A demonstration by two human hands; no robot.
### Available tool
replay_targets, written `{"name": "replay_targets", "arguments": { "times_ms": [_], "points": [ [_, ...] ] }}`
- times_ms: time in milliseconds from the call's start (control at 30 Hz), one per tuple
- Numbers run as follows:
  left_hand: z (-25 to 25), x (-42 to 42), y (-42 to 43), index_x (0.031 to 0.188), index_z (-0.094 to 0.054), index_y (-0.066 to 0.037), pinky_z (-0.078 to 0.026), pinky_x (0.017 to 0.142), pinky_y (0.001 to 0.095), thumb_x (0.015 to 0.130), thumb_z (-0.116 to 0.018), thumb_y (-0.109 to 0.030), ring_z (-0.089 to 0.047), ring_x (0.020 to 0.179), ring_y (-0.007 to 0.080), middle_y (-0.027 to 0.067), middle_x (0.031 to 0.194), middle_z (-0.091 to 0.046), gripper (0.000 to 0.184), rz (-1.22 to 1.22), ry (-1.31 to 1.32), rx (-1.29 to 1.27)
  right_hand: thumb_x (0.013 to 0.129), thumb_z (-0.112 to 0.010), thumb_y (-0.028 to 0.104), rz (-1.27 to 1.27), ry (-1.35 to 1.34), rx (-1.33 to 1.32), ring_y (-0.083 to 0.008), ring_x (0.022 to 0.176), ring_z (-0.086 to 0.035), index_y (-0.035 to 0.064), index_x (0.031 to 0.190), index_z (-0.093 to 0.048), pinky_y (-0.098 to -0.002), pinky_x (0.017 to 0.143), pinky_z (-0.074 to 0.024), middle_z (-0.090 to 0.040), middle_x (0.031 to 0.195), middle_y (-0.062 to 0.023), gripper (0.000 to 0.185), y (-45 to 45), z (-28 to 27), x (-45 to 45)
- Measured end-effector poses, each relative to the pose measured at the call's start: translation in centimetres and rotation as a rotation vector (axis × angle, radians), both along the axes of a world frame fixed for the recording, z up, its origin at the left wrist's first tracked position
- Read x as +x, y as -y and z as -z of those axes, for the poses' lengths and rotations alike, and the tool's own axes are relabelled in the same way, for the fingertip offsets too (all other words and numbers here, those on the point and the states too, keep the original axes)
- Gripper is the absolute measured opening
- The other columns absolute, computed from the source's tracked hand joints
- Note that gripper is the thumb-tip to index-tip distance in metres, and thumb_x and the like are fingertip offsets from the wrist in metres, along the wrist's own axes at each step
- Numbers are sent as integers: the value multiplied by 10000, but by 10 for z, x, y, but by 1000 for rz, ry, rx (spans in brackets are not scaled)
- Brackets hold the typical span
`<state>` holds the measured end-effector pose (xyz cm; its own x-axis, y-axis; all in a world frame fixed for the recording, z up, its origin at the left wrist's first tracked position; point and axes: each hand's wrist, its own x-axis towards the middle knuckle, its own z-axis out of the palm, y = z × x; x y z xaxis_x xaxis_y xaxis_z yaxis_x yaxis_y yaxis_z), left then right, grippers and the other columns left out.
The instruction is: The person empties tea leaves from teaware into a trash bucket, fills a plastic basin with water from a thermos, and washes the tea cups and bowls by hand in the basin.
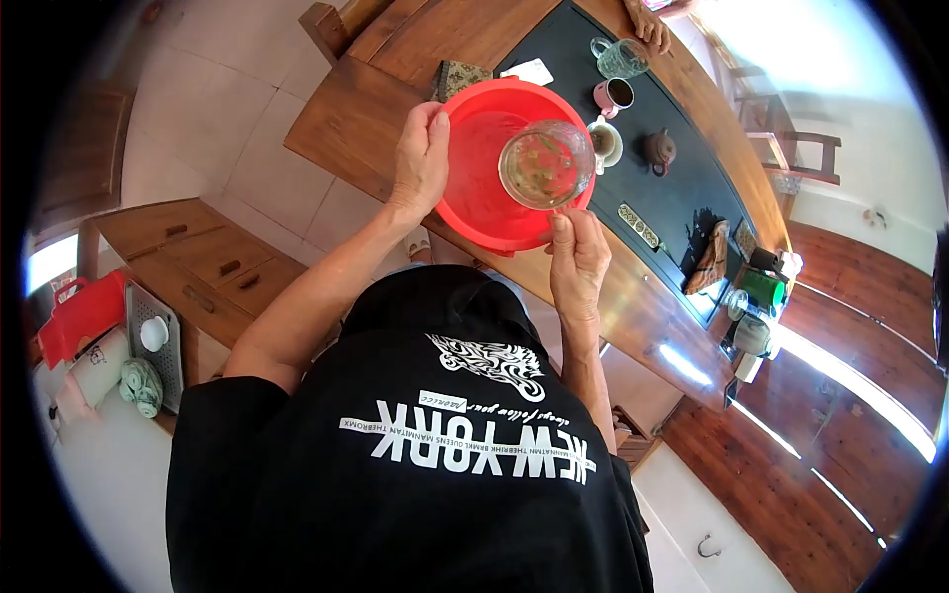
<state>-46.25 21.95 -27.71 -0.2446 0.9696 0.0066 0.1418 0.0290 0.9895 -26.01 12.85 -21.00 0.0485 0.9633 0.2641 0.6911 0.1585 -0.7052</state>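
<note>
A round red plastic basin [473, 163] is up in front of me at the table's near edge. My left hand [423, 158] is closed on its left rim, thumb over the edge. A clear glass mug [547, 166] with wet green leaves at its base is over the right part of the basin, overlapping its rim. My right hand [579, 252] is closed just below the mug, thumb and fingers pinched at its lower edge, apparently on its handle; the grip itself is partly hidden. The basin's rim passes close to these fingers.
On the wooden table's dark tray [638, 119] stand a glass mug [621, 59], a pink cup [613, 96], a white cup [606, 143] and a brown teapot [659, 150]. Another person's hand [648, 27] rests at the far edge. Jars and a brown cloth [710, 259] are at right.
</note>
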Motion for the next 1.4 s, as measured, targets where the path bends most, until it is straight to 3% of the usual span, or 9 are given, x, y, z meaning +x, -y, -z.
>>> {"name": "replay_targets", "arguments": {
  "times_ms": [67, 267, 500, 733, 833, 967, 1200, 1400],
  "points": [
    [3, -1, 0, 1165, -531, 15, -461, 860, 346, 1007, -444, -288, -592, 959, 253, 169, 1042, -622, 353, -6, 16, -14, 1004, -524, 257, 73, -542, -345, -122, 600, -568, -1, 929, -624, -249, 532, -449, -623, 771, -72, 287, 1, -11, -8],
    [0, 0, 0, 1170, -526, 13, -463, 856, 335, 1007, -458, -269, -584, 956, 226, 157, 1037, -620, 333, 5, 42, -19, 1015, -483, 342, 49, -922, -562, -119, 606, -609, 27, 907, -605, -231, 518, -468, -662, 796, -93, 355, 0, -13, -4],
    [0, 3, -1, 1187, -517, 14, -452, 868, 310, 1019, -444, -255, -557, 986, 181, 122, 1093, -601, 326, 31, 167, -30, 1017, -475, 348, 45, -958, -622, -106, 602, -607, 39, 871, -596, -228, 515, -471, -662, 788, -82, 363, 3, -19, -2],
    [-8, 1, 1, 1203, -498, 21, -444, 882, 302, 1032, -417, -281, -533, 986, 161, 89, 1089, -576, 356, 64, 110, -72, 1019, -470, 338, 33, -997, -418, -128, 607, -597, 9, 933, -604, -235, 517, -471, -671, 834, -134, 365, 23, -31, 17],
    [-1, -3, 0, 1197, -500, 23, -435, 895, 297, 1032, -418, -282, -520, 1003, 155, 93, 1106, -568, 356, 82, 90, -41, 1016, -480, 348, 135, -1024, -301, -103, 607, -600, 15, 919, -625, -235, 524, -472, -664, 797, -77, 376, 33, -47, 36],
    [2, -3, 0, 1187, -510, 22, -439, 893, 294, 1033, -416, -278, -523, 1002, 154, 93, 1104, -574, 350, 79, 100, -32, 1019, -472, 348, 229, -964, -173, -109, 602, -600, 9, 910, -617, -233, 530, -475, -672, 819, -98, 385, 45, -48, 85],
    [-1, 0, -1, 1192, -514, 21, -450, 879, 283, 1029, -441, -294, -530, 988, 131, 75, 1099, -580, 362, 15, 16, -63, 1016, -477, 345, 477, -839, -230, -98, 608, -594, 49, 863, -596, -213, 524, -453, -666, 783, -94, 355, 55, -1, 176],
    [-4, 0, -1, 1197, -513, 31, -459, 870, 282, 1027, -448, -305, -537, 985, 129, 76, 1099, -583, 382, -19, -54, -100, 1014, -481, 343, 449, -869, -353, -95, 606, -575, 35, 869, -591, -224, 523, -451, -627, 745, -63, 358, 36, 75, 232]
  ]
}}
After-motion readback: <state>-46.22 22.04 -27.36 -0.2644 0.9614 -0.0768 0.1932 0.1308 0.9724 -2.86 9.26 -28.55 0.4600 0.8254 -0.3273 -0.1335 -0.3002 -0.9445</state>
